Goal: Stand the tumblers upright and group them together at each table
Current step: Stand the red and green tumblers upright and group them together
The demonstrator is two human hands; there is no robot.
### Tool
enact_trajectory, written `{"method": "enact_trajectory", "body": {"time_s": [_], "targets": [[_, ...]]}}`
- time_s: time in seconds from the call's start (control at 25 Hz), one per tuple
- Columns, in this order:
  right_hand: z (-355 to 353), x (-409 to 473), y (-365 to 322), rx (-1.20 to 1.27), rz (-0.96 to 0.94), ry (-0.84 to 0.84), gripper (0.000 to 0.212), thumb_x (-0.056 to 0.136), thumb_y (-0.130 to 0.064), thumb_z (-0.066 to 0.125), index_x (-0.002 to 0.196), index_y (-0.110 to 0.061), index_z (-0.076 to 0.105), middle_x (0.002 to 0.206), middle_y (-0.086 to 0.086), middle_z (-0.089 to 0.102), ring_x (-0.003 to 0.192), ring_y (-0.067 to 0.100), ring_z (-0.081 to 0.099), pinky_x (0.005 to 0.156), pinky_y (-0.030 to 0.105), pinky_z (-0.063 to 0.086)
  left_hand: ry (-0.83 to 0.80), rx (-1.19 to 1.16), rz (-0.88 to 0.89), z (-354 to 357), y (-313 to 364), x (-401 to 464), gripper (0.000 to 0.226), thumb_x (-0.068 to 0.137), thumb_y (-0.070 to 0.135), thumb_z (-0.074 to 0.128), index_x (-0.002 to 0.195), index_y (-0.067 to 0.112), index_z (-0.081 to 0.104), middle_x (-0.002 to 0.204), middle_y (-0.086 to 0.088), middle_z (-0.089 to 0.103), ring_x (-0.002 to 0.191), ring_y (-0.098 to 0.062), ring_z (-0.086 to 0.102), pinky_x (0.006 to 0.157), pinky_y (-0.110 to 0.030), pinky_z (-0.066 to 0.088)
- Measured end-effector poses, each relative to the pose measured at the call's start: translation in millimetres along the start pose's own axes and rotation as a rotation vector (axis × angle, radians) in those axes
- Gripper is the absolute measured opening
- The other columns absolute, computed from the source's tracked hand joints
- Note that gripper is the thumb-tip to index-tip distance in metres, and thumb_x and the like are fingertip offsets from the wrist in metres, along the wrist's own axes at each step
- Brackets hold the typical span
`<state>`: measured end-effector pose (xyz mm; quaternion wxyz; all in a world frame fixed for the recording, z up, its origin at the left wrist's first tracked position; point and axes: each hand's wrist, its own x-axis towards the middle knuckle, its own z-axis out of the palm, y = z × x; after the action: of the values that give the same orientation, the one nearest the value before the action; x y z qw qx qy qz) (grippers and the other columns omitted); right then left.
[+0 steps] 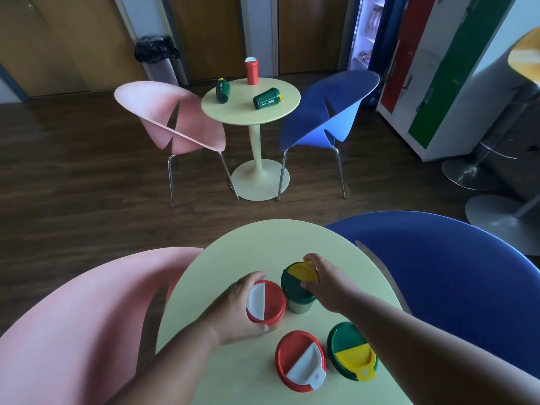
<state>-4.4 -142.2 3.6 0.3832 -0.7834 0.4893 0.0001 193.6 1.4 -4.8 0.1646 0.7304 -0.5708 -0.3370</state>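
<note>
Scene: a person looks down at a round, pale yellow surface (233,258) with four lidded tumblers on it, all upright.
Left hand (233,311): fingers curled round the rim of a red tumbler with a white flip lid (267,301), gripping it from the side, seemingly to steady or slide it.
Right hand (324,285): fingertips pinch the lid edge of a green tumbler with a yellow flip lid (296,287), just right of the left hand's tumbler; the two cups sit close, nearly touching.
Nearer tumblers: below both hands, toward the person, stand a second red tumbler (301,361) and a second green tumbler (352,350), side by side under the right forearm.
Why held so: judging from the grips, the hands are drawing the two farther cups toward the nearer pair, so that all four form one group.
Progress here: standing looks done at this surface; only the closing-up seems left.
Far table (251,112): well beyond the hands, a matching small one carries a standing red tumbler (252,71) and two green tumblers lying on their sides (223,90) (267,98), spread apart and untouched.
Seating: pink chair (73,317) left of the left hand, blue chair (438,273) right of the right hand.
</note>
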Motion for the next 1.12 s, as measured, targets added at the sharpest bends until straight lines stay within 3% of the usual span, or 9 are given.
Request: {"method": "enact_trajectory", "body": {"time_s": [0.32,0.6,0.8,0.96,1.04,1.12], "targets": [[6.5,0.7,0.1,0.031,0.017,0.003,0.053,0.095,-0.023,0.061,0.142,-0.029,0.037,0.136,0.001,0.051,0.101,0.019,0.053,0.074,0.029,0.048,-0.049,0.04,0.001,-1.7,-1.1,1.3,0.102,0.065,0.04,0.077,0.15,0.039,0.022,0.153,0.019,0.033,0.138,-0.001,0.033,0.111,-0.019,0.032],[4.8,1.8,4.0,0.035,-0.016,-0.017,0.054,0.096,-0.023,0.061,0.144,-0.029,0.035,0.141,0.001,0.048,0.105,0.017,0.05,0.082,0.028,0.045,-0.086,0.081,0.02,-2.4,0.8,4.0,0.098,0.067,0.04,0.075,0.15,0.038,0.023,0.152,0.018,0.032,0.138,-0.002,0.032,0.111,-0.019,0.032],[2.9,4.7,6.0,-0.005,-0.058,-0.047,0.056,0.096,-0.023,0.06,0.145,-0.029,0.035,0.144,0.001,0.047,0.119,0.023,0.052,0.092,0.031,0.047,-0.13,0.104,0.047,-9.5,1.8,8.9,0.096,0.065,0.037,0.073,0.149,0.036,0.026,0.15,0.017,0.035,0.136,-0.004,0.037,0.111,-0.022,0.035],[1.2,7.3,5.3,-0.029,-0.069,-0.075,0.057,0.096,-0.023,0.06,0.147,-0.03,0.033,0.147,0.001,0.046,0.122,0.024,0.051,0.096,0.033,0.047,-0.155,0.131,0.054,-13.3,5.1,8.0,0.101,0.058,0.051,0.064,0.15,0.036,0.024,0.155,0.015,0.031,0.141,-0.006,0.031,0.115,-0.026,0.032],[-0.2,4.7,6.7,-0.046,-0.062,-0.1,0.062,0.097,-0.029,0.059,0.15,-0.033,0.027,0.151,0.003,0.042,0.126,0.025,0.05,0.101,0.037,0.047,-0.109,0.159,0.071,-12.9,8.3,3.7,0.107,0.056,0.063,0.056,0.153,0.034,0.022,0.16,0.016,0.021,0.147,-0.005,0.02,0.119,-0.023,0.023],[-3.1,-5.0,8.5,-0.041,-0.048,-0.108,0.068,0.098,-0.035,0.056,0.155,-0.033,0.018,0.155,0.005,0.037,0.129,0.026,0.049,0.103,0.037,0.045,0.07,0.175,0.126,-4.9,14.0,-8.2,0.098,0.063,0.066,0.056,0.151,0.03,0.031,0.16,0.013,0.024,0.147,-0.006,0.021,0.119,-0.025,0.022]]}}
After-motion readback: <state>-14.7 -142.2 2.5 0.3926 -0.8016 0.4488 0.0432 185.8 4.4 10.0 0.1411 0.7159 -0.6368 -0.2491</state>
